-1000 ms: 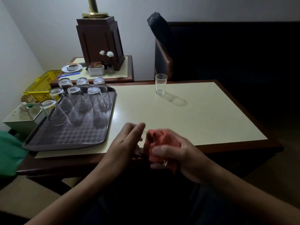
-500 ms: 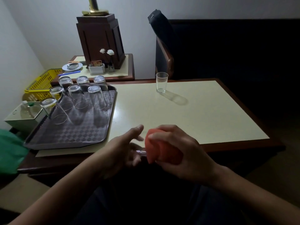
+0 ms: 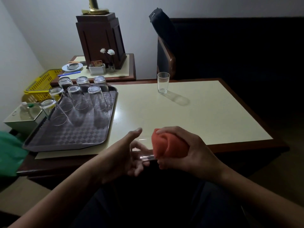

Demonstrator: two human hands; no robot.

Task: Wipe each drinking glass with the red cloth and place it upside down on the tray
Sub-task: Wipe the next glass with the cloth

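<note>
1 glass (image 3: 146, 157) inside red cloth (image 3: 167, 145), right grip (image 3: 195, 153) clenching both, left grip (image 3: 118, 159) unclear

red cloth (image 3: 169, 145): soft fabric, matt, creased
drinking glass (image 3: 146, 157): clear glass, smooth, glinting at its base
upturned glasses (image 3: 97, 99): clear glass, glossy
tray (image 3: 69, 137): dark plastic by its look, chequered texture, faint sheen
table top (image 3: 197, 120): cream laminate, smooth, glossy; polished dark wood edging
basket (image 3: 41, 84): yellow plastic lattice
lamp base (image 3: 93, 10): shiny brass-coloured metal

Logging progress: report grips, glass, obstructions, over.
Left grip holds clear drinking glass sideways. Right grip holds red cloth round it. Seven inverted glasses on dark checkered tray; one upright glass waiting. Nothing between grips and tray.
</note>
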